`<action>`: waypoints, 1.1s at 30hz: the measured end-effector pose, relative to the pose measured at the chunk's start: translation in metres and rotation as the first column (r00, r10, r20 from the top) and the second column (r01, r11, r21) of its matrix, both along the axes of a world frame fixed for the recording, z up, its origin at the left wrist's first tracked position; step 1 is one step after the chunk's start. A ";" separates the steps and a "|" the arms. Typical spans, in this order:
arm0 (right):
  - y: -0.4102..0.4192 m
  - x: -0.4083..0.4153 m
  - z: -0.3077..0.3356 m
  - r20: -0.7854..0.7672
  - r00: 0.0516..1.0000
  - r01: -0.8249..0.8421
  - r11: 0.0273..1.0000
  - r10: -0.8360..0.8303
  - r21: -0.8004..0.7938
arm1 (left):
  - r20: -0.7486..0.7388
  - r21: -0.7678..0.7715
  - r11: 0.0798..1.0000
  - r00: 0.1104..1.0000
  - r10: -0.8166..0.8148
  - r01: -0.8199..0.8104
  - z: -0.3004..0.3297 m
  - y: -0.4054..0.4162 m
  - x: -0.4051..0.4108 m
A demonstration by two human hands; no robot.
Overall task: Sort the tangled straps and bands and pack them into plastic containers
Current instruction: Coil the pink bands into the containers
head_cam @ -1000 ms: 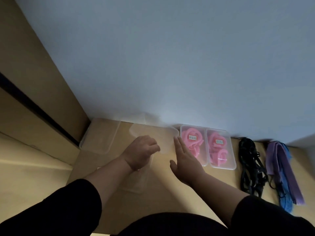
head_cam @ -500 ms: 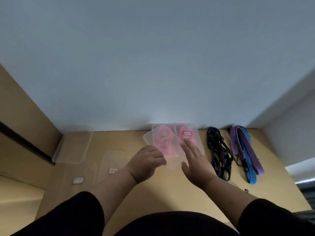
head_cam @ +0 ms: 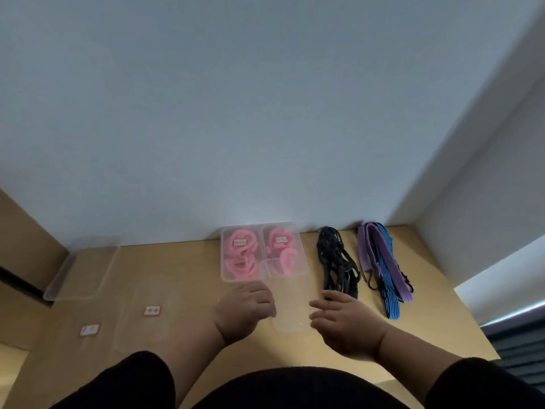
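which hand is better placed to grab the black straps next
Right, probably. The right hand sits just in front of the black straps, fingertips almost at their near end; the left hand is across the clear container.

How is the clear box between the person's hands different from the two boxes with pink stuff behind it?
The clear container between the hands looks empty, while the two containers at the wall hold coiled pink bands. Those two carry small white labels; none shows on the near one. The left hand and right hand flank the near container; nobody touches the far pair. All three are clear plastic, alike in shape, and sit on the wooden table.
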State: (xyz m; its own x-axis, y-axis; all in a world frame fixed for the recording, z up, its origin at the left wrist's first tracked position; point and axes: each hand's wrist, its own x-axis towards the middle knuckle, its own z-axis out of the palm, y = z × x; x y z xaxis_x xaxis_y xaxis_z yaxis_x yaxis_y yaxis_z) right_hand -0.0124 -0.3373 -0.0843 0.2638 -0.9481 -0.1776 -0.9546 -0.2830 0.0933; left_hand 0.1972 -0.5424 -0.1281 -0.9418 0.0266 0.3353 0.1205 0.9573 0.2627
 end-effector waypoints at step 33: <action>0.067 -0.130 -0.053 0.247 0.966 -0.076 0.997 0.077 -0.011 | 0.458 0.030 0.915 0.819 0.345 -0.402 0.005 0.135 -0.105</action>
